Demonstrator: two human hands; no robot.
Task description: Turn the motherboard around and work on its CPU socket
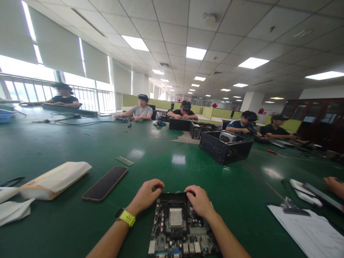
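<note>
A motherboard [188, 231] lies flat on the green table [150, 148] in front of me, with a silvery square processor [176, 217] in its socket. My left hand [147, 195] is at the board's far left corner, fingers curled and thumb near the fingertips; whether anything is between them is too small to tell. My right hand [198, 200] rests on the far right part of the board, its curled fingers and thumb at the far edge. A green memory stick [124, 161] and a phone [105, 183] lie to the left.
Tissue pack [57, 179] at left. Open black computer case [225, 147] ahead on the right, others behind it. Clipboard with papers [309, 229] at lower right, near another person's hand [334, 186]. Screwdriver [276, 153] farther right. Several people sit around the table.
</note>
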